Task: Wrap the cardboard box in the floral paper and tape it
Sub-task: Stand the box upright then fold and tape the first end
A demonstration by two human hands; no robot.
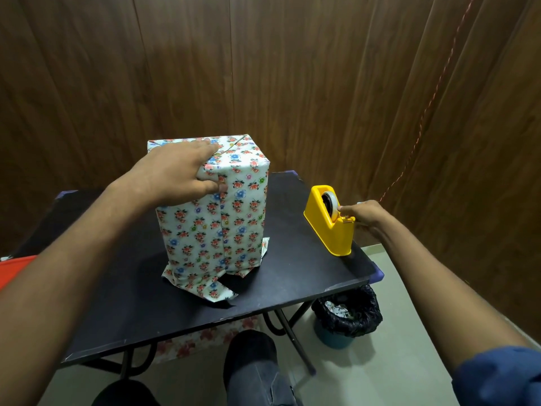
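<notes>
Box (213, 218) under left hand (175, 171) (upright).

I see bare forearms, a blue sleeve (497, 376) bunched high on my right arm, and dark grey trousers (257, 373).

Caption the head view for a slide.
Left hand holds the wrapped box upright on the table; right hand pulls tape at the dispenser.
</notes>
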